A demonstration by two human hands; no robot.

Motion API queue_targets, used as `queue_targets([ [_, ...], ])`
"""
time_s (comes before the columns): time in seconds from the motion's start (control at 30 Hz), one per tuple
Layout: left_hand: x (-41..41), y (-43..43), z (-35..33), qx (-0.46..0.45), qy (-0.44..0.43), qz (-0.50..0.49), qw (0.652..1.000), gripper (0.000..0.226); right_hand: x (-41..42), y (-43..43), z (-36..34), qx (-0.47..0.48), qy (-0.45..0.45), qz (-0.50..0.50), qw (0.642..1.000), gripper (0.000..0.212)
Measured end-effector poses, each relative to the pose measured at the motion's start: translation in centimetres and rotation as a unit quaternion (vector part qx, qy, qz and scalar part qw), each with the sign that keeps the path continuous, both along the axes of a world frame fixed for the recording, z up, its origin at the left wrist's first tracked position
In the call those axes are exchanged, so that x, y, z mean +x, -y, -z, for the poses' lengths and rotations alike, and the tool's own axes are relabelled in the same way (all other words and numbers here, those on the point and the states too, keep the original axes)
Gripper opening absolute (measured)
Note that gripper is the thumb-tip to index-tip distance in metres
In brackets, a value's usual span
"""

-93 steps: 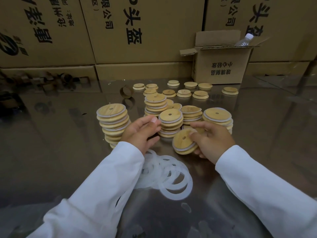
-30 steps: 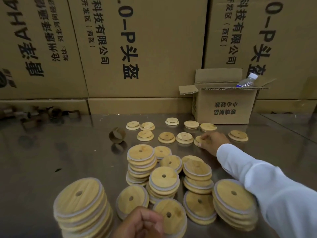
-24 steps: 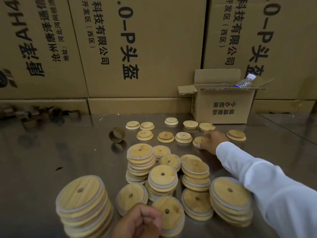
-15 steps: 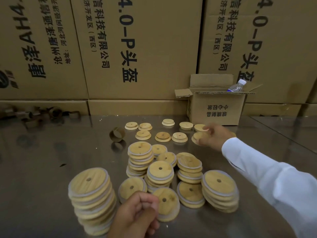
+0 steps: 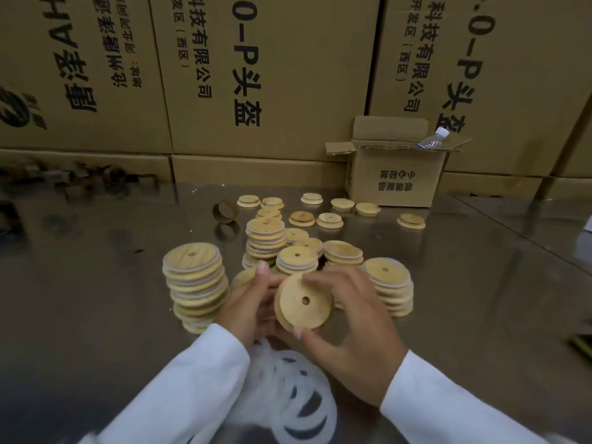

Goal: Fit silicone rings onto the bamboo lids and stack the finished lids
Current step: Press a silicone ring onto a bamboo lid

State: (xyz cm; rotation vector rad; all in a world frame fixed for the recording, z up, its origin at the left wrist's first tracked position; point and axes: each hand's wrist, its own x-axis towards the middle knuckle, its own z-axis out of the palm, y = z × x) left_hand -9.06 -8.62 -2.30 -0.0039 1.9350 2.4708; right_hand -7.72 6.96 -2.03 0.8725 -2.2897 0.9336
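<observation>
On a steel table (image 5: pixel 96 299) crowded with stacks of ringed lids (image 5: pixel 195 283), above a pile of silicone rings (image 5: pixel 301 408), a worker's left hand (image 5: pixel 250 306) and right hand (image 5: pixel 355 331) both grip one tilted bamboo lid (image 5: pixel 304 302), fingers curled around its rim

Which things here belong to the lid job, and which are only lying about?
Job: held bamboo lid, left hand, right hand, silicone rings, ringed stacks, bare lids at the back.
Lying about: small open carton, water bottle, cardboard roll, big cartons.
</observation>
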Motion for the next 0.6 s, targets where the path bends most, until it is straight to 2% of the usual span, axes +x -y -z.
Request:
queue_targets([
  [0.17, 0.3, 0.4, 0.5, -0.022, -0.042, 0.028, 0.998, 0.017, 0.3, 0.7, 1.6, -0.013, 0.017, 0.006, 1.0, 0.059],
  [0.27, 0.1, 0.7, 0.7, -0.003, -0.042, 0.002, 0.999, 0.012, 0.4, 0.7, 1.7, -0.047, 0.094, 0.025, 0.994, 0.075],
  [0.3, 0.0, 0.8, 0.6, 0.009, -0.037, -0.015, 0.999, 0.014, 0.4, 0.5, 1.7, -0.048, 0.12, 0.043, 0.991, 0.072],
  [0.37, -0.2, 1.0, 0.5, 0.038, -0.028, -0.044, 0.998, 0.021, 0.6, 0.1, 1.8, -0.005, 0.148, 0.066, 0.987, 0.049],
  [0.47, -0.3, 1.1, 0.4, 0.076, -0.018, -0.066, 0.995, 0.029, 0.9, -0.6, 1.5, 0.075, 0.193, 0.02, 0.978, 0.01],
  [0.6, -0.4, 1.3, 0.4, 0.081, -0.013, -0.051, 0.995, 0.02, 1.0, -1.1, 1.0, 0.119, 0.233, -0.054, 0.964, 0.008],
])
